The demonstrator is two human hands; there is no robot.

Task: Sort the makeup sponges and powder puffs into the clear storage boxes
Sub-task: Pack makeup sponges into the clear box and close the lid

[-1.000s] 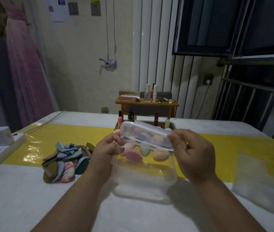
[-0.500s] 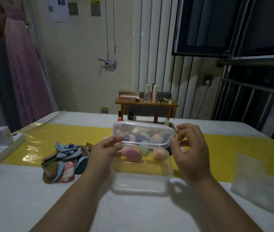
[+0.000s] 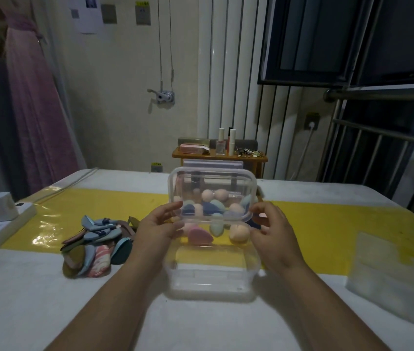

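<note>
Head view, single entry. Clear lid (image 3: 212,182) is held up on edge over the clear box (image 3: 211,282), with its flat face tilted toward me. My left hand (image 3: 158,230) has its fingers (image 3: 173,207) curled onto the lid's lower left corner, pinching it. My right hand (image 3: 275,235) pinches the lower right corner the same way, thumb side on the rim.

The box stands open on the bench (image 3: 36,300), partly over the yellow strip (image 3: 327,224). Sponges (image 3: 199,235) lie at its far end: pink, teal and peach ones are in plain sight, and more show through the lid (count unclear).

Powder puffs (image 3: 97,245) lie in a loose heap on the bench, left of the box and just beside my left wrist. A second clear container (image 3: 390,272) sits well to the right, blurred.
</note>
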